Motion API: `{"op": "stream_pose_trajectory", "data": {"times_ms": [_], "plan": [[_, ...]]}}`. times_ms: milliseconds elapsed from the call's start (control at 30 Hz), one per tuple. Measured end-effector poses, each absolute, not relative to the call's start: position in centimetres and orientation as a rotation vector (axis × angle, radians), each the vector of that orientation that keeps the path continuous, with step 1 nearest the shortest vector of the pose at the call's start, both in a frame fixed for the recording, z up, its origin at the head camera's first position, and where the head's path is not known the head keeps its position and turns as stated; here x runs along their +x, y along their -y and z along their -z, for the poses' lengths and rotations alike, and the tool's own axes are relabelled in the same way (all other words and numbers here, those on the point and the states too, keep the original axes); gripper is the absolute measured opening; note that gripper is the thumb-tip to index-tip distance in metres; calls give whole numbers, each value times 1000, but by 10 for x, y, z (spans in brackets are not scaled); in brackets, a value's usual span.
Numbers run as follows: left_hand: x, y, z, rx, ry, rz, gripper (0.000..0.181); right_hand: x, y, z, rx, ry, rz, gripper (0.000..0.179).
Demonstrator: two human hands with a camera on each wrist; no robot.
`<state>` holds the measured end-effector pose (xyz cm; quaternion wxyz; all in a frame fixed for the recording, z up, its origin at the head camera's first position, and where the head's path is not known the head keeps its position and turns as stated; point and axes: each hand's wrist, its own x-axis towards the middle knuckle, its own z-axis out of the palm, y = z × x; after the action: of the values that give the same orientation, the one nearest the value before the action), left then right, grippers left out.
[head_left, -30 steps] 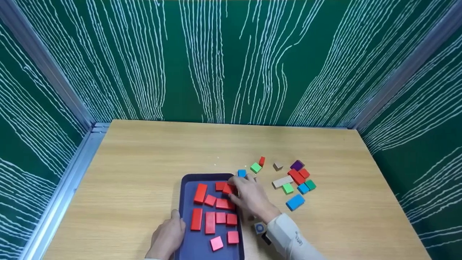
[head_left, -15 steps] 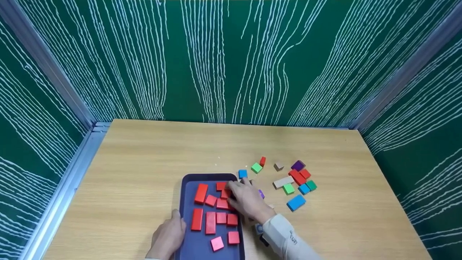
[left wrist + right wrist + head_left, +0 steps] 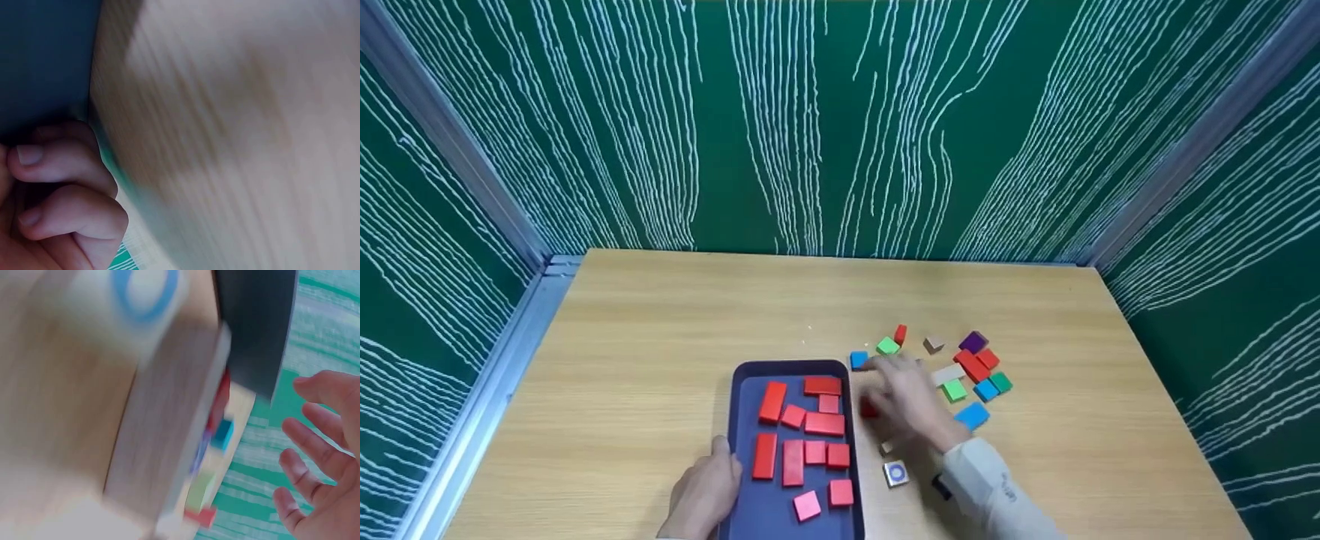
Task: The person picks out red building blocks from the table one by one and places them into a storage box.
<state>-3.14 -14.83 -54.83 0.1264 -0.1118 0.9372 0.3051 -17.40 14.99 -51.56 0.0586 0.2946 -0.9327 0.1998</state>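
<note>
A dark blue tray holds several red blocks and a pink block. At the tray's left rim my left hand grips the edge; the left wrist view shows its fingers curled against the tray wall. My right hand is blurred above the table just right of the tray. In the right wrist view its fingers are spread and hold nothing. A dark red block lies partly hidden beneath it, and a blue cube sits near its fingertips.
Right of that hand lie several loose blocks, among them a purple cube, a blue block and a pale wooden block. A white cube with a blue ring stands near the right forearm. Green walls border the wooden table.
My right hand has let go of a red block in the tray's upper right and moved right, over the table. The left hand stays at the tray's edge.
</note>
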Motion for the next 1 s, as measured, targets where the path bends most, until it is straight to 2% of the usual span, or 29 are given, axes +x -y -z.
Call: {"op": "stream_pose_trajectory", "data": {"times_ms": [200,467,633,900,1000], "plan": [[-32,148,549,-335,-2738,-884,22,-195,-206,513,676,2791,-523,29],[-32,149,549,-368,-2691,-884,28,-210,-268,519,387,2877,-457,32],[-33,150,550,-375,-2698,-879,28,-214,-281,524,311,3001,-394,43],[-33,149,551,-321,-2745,-896,18,-219,-285,533,263,3115,-310,41],[-32,150,551,-335,-2715,-916,21,-221,-284,534,244,3154,-331,44]]}}
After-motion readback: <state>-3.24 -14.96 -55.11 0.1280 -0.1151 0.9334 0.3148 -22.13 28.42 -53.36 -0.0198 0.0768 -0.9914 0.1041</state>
